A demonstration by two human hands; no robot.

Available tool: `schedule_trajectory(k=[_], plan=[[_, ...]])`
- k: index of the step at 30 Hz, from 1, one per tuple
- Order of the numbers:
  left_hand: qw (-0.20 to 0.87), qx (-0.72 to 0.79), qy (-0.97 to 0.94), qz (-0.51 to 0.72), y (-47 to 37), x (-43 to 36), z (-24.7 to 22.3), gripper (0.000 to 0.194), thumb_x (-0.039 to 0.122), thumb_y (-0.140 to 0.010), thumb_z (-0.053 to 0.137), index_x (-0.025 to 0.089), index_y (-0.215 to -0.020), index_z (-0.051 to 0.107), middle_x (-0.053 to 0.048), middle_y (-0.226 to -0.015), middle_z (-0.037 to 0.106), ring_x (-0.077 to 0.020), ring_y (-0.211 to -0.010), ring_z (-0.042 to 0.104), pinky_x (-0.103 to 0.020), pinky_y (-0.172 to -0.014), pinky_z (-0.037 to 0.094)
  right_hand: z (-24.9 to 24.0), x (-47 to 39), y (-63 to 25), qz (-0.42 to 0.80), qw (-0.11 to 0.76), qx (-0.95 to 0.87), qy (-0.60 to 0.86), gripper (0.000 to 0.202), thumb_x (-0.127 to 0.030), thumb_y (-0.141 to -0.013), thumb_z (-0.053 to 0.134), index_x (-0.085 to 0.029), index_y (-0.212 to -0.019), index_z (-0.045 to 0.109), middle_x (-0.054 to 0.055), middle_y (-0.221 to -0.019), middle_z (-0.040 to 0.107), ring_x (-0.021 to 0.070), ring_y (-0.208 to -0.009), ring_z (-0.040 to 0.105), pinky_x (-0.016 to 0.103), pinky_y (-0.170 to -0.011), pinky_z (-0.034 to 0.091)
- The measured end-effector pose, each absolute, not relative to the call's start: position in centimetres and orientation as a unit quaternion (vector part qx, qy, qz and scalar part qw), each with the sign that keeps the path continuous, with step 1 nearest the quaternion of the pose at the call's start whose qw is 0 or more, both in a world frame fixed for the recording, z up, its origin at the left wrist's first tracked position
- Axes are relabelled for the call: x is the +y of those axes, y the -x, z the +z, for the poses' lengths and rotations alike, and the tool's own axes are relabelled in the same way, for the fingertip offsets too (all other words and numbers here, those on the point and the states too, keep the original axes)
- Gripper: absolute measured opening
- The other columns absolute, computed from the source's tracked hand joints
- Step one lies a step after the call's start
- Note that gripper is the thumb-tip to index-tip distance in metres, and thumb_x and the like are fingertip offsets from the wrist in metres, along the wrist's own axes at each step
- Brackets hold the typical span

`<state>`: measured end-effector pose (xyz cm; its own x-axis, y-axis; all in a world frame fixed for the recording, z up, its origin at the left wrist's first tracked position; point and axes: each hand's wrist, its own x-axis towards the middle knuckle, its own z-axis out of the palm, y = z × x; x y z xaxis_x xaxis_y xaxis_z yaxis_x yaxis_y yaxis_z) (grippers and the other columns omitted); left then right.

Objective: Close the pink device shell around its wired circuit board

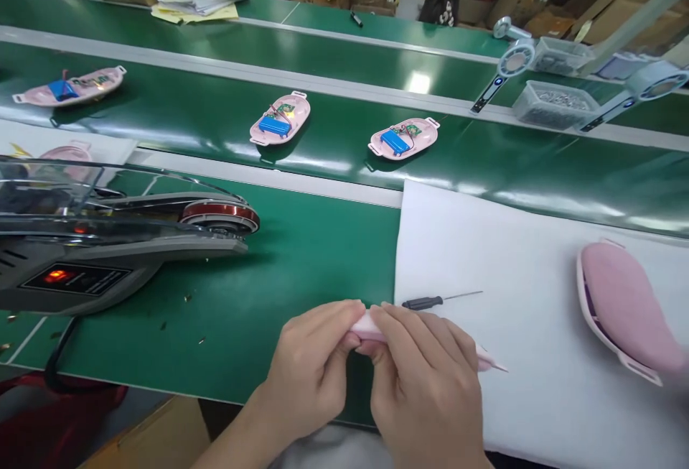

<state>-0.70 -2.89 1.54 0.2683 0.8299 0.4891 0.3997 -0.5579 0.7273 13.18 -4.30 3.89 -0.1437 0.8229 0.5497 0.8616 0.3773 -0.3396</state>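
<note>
My left hand [315,365] and my right hand [430,375] meet near the table's front edge. Both are closed on a small pink plastic piece [367,327], mostly covered by my fingers. Behind my right hand a pink part with a thin pointed tip [492,363] pokes out; whether my hand touches it I cannot tell. Just beyond my right fingers lies a dark-handled screwdriver [425,303] on the white cloth [527,268]. At the right of the cloth rests a pink oval casing [624,304], with a dark gap along its side.
A grey machine [123,268] with a clear cover and a red-lit display stands at left. On the green conveyor [204,121] lie several pink shells [280,121] with blue batteries and circuit boards. Handheld fans [506,70] and a clear bin [557,104] of small parts stand back right.
</note>
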Motion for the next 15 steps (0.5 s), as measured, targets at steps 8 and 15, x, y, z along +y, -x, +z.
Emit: schedule_trajectory(k=[8, 15], plan=[[0.282, 0.458, -0.753, 0.379, 1.5, -3.0, 1.8, 0.029, 0.013, -0.090, 0.041, 0.020, -0.115, 0.055, -0.004, -0.107, 0.067, -0.0137, -0.097, 0.062, -0.024, -0.084, 0.052, 4.4, -4.5, -16.2, -0.043, 0.286, -0.778, 0.558, 0.028, -0.030, -0.094, 0.046, -0.012, -0.113, 0.057, 0.011, -0.106, 0.065, 0.0234, -0.097, 0.057, 0.036, -0.085, 0.038], [0.136, 0.482, -0.805, 0.317, -0.4, -4.0, 2.3, 0.035, 0.006, -0.086, 0.042, 0.015, -0.118, 0.050, -0.009, -0.123, 0.054, -0.0229, -0.124, 0.040, -0.047, -0.112, 0.018, 2.8, -6.5, -18.5, 0.035, 0.288, -0.747, 0.598, 0.022, -0.026, -0.093, 0.047, -0.019, -0.112, 0.054, 0.007, -0.111, 0.061, 0.0218, -0.104, 0.054, 0.035, -0.086, 0.041]])
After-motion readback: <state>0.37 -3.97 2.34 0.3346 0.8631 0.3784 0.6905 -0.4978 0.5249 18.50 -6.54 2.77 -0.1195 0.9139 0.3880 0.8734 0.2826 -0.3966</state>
